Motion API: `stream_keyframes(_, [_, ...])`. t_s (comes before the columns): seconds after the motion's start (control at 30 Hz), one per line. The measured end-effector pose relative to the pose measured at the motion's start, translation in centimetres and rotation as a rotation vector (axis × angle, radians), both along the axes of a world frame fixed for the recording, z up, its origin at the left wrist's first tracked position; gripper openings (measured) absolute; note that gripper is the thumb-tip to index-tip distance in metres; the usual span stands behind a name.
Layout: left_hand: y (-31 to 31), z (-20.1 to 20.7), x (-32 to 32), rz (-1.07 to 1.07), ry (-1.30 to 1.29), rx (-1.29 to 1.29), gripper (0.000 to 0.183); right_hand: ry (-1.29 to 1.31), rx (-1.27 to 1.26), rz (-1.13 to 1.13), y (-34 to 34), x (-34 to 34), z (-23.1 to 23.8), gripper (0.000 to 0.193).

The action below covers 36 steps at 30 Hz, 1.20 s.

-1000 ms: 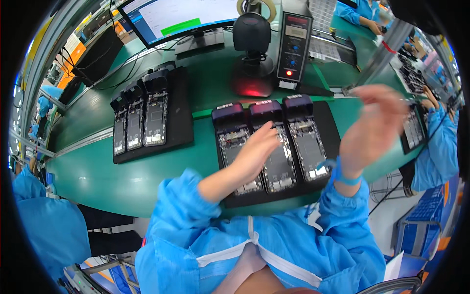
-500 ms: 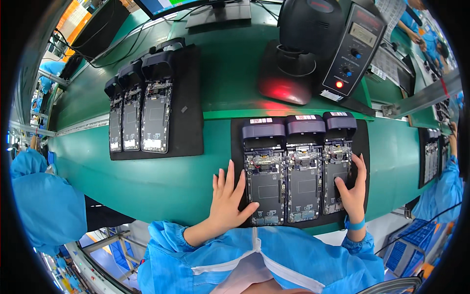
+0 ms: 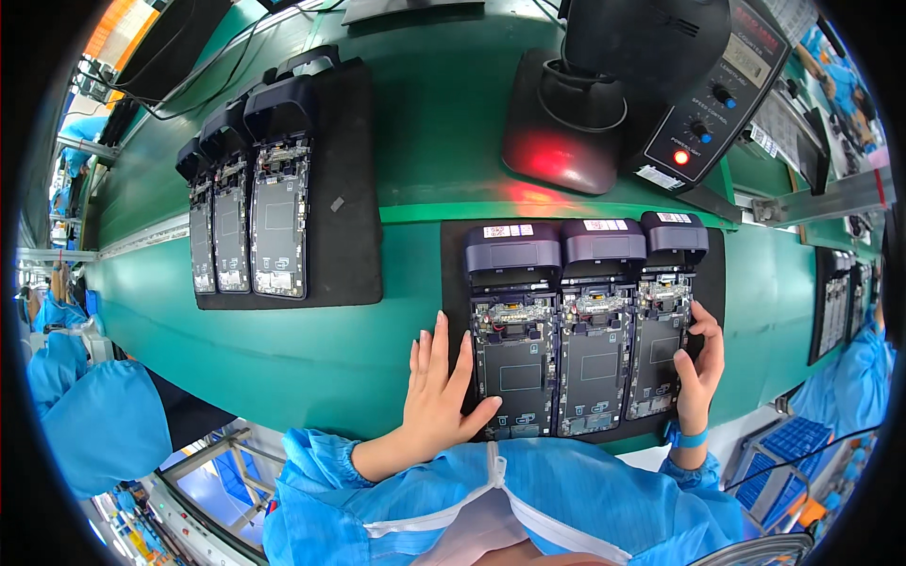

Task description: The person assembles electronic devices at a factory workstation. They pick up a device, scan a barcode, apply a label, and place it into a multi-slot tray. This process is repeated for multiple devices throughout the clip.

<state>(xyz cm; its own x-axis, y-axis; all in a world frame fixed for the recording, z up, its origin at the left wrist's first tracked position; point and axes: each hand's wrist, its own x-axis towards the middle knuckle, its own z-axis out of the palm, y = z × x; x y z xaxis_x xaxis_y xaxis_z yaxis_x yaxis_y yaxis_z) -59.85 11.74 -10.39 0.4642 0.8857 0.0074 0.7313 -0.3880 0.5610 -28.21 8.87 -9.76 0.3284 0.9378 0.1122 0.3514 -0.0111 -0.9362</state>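
While between loosely spread hands (image 3: pixel 432 404) (image 3: pixel 699 385), three opened handheld devices (image 3: pixel 595 366) in a row

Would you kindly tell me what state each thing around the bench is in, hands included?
Left hand: open, fingers spread, beside the leftmost near device
Right hand: fingers bent, at the rightmost near device's right edge
Three near devices: face up, circuitry exposed
Three left devices: face up, circuitry exposed
Black stand unit: upright, base glowing red
Control box: red light lit
Blue wristband: worn
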Motion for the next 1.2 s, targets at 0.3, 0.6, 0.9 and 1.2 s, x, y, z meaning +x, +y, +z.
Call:
stream_keyframes(0.3, [-0.13,0.43,0.3,0.027,0.05,0.026,0.07,0.139,0.029,-0.055,-0.35,0.54,-0.11,0.01])
stream_keyframes(0.6, [-0.05,0.39,0.31,0.03,0.025,-0.023,0.071,0.082,0.005,-0.138,0.29,-0.31,0.3,0.009])
stream_keyframes(0.9, [0.0,0.21,0.8,0.012,-0.086,-0.025,0.072,0.088,0.031,-0.15,0.22,-0.16,0.01,0.009])
stream_keyframes(1.2, [0.38,0.68,0.97,0.022,-0.088,0.014,0.067,0.085,0.045,-0.148,0.13,0.05,-0.16,0.008])
